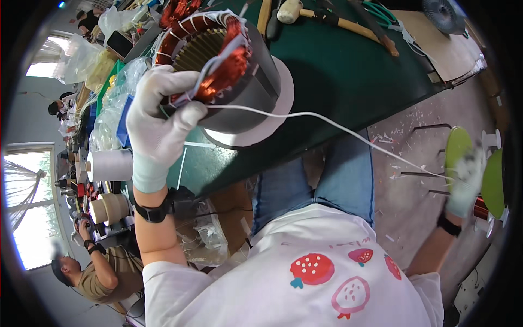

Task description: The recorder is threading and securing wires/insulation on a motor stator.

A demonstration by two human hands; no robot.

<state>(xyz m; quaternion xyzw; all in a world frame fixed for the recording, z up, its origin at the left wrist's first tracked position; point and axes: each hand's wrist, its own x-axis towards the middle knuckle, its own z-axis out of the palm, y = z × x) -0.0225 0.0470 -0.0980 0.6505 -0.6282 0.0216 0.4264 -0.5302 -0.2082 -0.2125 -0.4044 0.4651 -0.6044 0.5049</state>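
Left hand (158,111) fingers pinch copper winding (231,71) near edge; right hand (468,177) blurred, can't tell grip. Overpulling white cord (313,115) could snap it.

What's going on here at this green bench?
A person in white gloves is working on a grey stator standing on the green bench. The left hand holds the near edge of its copper winding. A white cord runs from there to the right hand, stretched out to the side; blur hides that hand's exact grip. A mallet lies beyond the stator.
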